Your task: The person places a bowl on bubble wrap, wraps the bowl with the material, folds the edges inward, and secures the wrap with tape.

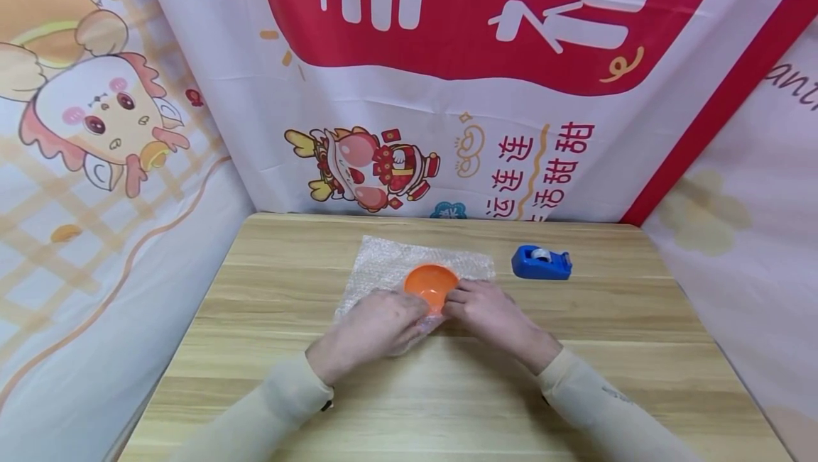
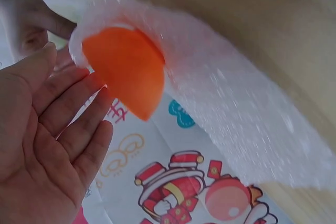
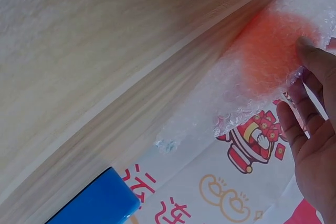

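An orange bowl [image 1: 431, 282] sits on a sheet of bubble wrap [image 1: 382, 257] on the table. At its near left side is my left hand [image 1: 375, 323]; in the left wrist view its fairly straight fingers touch the bowl's rim. My right hand [image 1: 491, 314] is at the near right side. In the right wrist view, its thumb and fingers pinch the edge of the bubble wrap [image 3: 231, 95], folded up against the bowl. Through the wrap the orange shows blurred. Part of the bowl's near side is hidden by the hands.
A blue tape dispenser [image 1: 541, 263] with a roll of tape stands at the back right of the wooden table [image 1: 268, 270]. Printed cloth [image 1: 396, 100] hangs behind the table's back edge, with more cloth along both sides.
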Demonstrator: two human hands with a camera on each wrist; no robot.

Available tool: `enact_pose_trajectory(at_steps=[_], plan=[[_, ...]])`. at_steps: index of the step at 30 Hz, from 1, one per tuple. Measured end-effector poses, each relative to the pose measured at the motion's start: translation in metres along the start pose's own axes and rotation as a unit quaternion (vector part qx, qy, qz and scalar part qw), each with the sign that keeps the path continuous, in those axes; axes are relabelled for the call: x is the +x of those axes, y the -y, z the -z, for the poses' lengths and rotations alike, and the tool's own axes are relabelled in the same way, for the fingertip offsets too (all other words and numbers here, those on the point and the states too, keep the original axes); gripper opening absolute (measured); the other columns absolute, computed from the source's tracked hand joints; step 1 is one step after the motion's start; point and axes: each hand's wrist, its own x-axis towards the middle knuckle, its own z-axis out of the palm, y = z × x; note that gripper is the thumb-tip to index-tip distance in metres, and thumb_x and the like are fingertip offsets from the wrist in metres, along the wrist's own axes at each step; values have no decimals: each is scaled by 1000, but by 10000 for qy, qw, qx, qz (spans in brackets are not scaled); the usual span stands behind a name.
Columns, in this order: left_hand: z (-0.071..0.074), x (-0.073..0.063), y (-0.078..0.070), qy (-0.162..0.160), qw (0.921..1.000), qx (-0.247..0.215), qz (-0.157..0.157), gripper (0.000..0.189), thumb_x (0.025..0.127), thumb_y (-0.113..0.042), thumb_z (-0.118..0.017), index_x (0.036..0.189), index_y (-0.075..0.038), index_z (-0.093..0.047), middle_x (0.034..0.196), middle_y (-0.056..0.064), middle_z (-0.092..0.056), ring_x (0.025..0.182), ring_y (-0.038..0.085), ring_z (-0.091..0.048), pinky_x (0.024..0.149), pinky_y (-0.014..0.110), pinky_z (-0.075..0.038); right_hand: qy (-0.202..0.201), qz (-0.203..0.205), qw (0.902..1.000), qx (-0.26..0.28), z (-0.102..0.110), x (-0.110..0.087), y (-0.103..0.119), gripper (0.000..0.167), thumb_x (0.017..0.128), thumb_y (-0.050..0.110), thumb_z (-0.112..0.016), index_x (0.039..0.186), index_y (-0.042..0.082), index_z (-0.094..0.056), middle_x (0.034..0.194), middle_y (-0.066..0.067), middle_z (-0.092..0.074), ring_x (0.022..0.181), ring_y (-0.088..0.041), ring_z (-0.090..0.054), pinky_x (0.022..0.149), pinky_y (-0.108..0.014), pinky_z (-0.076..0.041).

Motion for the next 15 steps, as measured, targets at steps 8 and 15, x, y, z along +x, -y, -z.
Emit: enact_pose_trajectory(at_steps=[8,15], plan=[[-11,7,-5,43,9994,-87,334,25,119,-38,-72,107,-22,-87,87,-8,-82,74,11,-73,74,32,-63,-11,-39,10000,-20,2,1,4,22,105,27,-90,127,24,-89,124,8,-88,120,-14,-81,112,-37,-68],[-13,10,-5,-28,9990,-45,452,28,116,-44,-76,96,-25,-82,65,-12,-53,59,8,-49,57,26,-46,98,-374,9975,597,4,-2,-2,27,111,34,-85,134,20,-85,133,3,-86,125,-19,-80,114,-41,-68]])
